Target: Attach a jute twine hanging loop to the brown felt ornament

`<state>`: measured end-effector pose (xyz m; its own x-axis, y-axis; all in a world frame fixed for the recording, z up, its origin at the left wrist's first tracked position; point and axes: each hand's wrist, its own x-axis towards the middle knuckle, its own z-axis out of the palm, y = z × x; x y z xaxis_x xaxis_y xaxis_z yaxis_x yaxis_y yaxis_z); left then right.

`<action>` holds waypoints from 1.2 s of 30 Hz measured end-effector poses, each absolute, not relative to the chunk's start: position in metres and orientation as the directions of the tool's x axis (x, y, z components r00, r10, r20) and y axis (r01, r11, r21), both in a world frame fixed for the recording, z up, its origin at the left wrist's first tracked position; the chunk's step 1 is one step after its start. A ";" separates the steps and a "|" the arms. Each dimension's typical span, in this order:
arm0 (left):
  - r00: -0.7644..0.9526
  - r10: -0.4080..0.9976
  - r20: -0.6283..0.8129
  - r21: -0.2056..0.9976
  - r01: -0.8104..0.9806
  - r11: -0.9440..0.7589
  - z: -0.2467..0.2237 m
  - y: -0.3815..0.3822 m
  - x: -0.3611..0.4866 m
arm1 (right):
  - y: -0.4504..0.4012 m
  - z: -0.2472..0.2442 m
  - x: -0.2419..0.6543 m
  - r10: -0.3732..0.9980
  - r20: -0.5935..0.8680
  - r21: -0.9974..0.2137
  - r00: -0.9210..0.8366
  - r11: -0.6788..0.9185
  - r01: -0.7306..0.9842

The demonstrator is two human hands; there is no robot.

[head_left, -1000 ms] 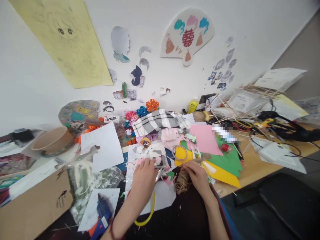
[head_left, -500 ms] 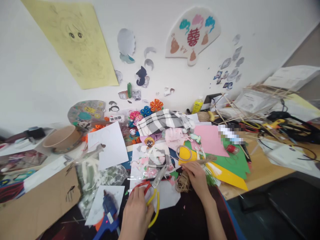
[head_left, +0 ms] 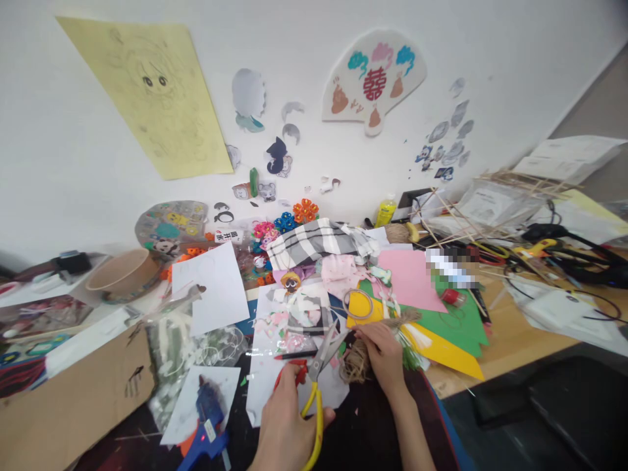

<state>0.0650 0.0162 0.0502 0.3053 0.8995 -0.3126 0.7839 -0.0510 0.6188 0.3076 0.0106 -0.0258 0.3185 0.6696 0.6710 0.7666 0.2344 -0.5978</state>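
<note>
Fingers [head_left: 290, 376] of the left hand [head_left: 280, 428]: clamped on scissors [head_left: 316, 368], near centre, blades parted. Right hand [head_left: 385, 360]: fingertips together, pinching brown twine [head_left: 357, 365], just right of the blades. Near left: blue glue gun [head_left: 209, 402], partly on white paper [head_left: 182, 405]. Right: pink sheet [head_left: 412, 278], green sheet [head_left: 468, 327]. Far: checked cloth [head_left: 321, 245]. Farthest: fan-shaped board, [head_left: 363, 111] on wall [head_left: 304, 39].

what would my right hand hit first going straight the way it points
Your right hand would probably first meet the open metal scissors with red and yellow handles, though depth is unclear.
</note>
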 end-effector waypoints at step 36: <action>0.430 0.854 -0.294 0.580 0.790 -0.198 0.056 0.044 0.092 | 0.007 -0.032 0.310 0.661 0.684 -0.570 0.309 0.220 0.792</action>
<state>0.0918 0.0442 0.0557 0.4297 0.8539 -0.2935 0.7902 -0.1983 0.5799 0.3097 0.0070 -0.0316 0.3086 0.6605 0.6845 0.7918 0.2203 -0.5696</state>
